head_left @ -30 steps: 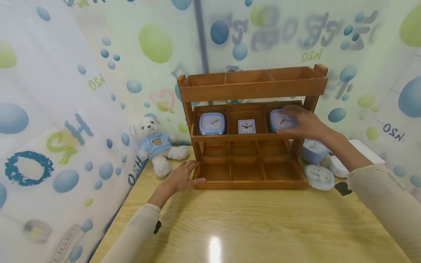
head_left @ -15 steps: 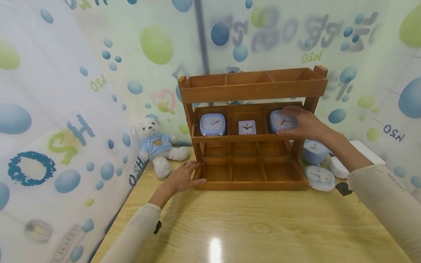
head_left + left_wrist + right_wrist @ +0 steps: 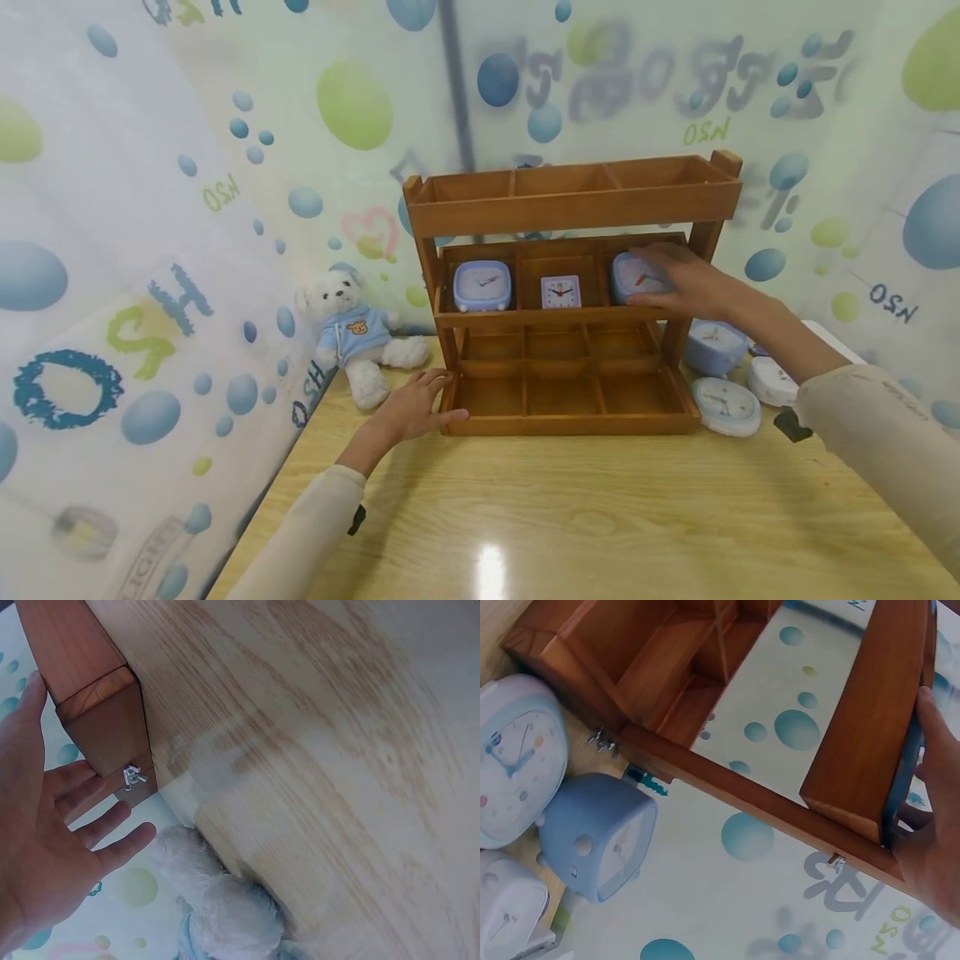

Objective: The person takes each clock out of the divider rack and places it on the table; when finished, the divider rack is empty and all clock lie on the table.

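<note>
A three-tier brown wooden shelf with divided compartments stands on the table. My right hand holds a blue alarm clock in the middle tier's right compartment. The fingers lie over its top and the thumb is low at its front, hiding its right side. In the same tier, another blue alarm clock sits at the left and a small pale square clock in the middle. My left hand, fingers spread, is at the shelf's lower left corner; the left wrist view shows it beside the wooden end.
Right of the shelf are a blue alarm clock, a white-rimmed clock and a white clock, close to the shelf's side. A white teddy bear in a blue hoodie leans left of the shelf. A patterned curtain hangs behind.
My right hand has shifted slightly left over the clock and covers a little more of its face. The left hand stays at the shelf corner. The head view has moved slightly.
</note>
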### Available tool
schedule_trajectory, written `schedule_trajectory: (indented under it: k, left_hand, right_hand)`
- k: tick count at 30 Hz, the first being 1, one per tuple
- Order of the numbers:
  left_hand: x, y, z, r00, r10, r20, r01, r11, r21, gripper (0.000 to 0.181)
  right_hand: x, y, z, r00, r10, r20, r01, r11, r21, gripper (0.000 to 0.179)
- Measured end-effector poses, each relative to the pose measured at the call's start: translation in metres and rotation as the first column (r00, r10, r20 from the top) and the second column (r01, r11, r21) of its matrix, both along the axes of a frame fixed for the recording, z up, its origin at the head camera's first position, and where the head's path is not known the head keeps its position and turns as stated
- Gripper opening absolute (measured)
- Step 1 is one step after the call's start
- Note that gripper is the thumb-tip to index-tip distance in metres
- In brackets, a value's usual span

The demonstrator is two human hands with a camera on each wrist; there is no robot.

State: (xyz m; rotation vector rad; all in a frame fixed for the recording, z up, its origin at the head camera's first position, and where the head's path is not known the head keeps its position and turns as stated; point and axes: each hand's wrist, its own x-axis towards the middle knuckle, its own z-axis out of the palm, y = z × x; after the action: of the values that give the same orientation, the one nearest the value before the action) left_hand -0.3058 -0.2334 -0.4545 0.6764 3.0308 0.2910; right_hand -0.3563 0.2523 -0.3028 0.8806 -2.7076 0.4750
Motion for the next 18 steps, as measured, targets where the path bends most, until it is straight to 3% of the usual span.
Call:
schedule_trajectory:
  k: [4, 9, 12, 18]
  left_hand:
    - [-0.001, 0.001, 0.000, 1.000, -0.001, -0.007, 0.001, 1.000, 0.000, 0.091]
    - [0.001, 0.001, 0.000, 1.000, -0.008, -0.011, 0.008, 1.000, -0.001, 0.093]
    - [0.001, 0.000, 0.001, 1.000, -0.007, -0.017, 0.007, 1.000, 0.002, 0.093]
    - [0.002, 0.000, 0.001, 1.000, -0.012, -0.019, 0.012, 1.000, 0.002, 0.091]
  right_hand:
    - [-0.002, 0.002, -0.002, 0.987, 0.037, -0.155, -0.035, 0.999, 0.019, 0.077]
    - [-0.005, 0.004, 0.005, 0.942, 0.088, -0.323, -0.099, 0.995, -0.017, 0.073]
    - [-0.002, 0.006, 0.013, 0.934, 0.101, -0.343, -0.121, 0.992, -0.037, 0.072]
    - [0.022, 0.014, 0.021, 0.948, 0.100, -0.302, -0.115, 0.993, -0.033, 0.072]
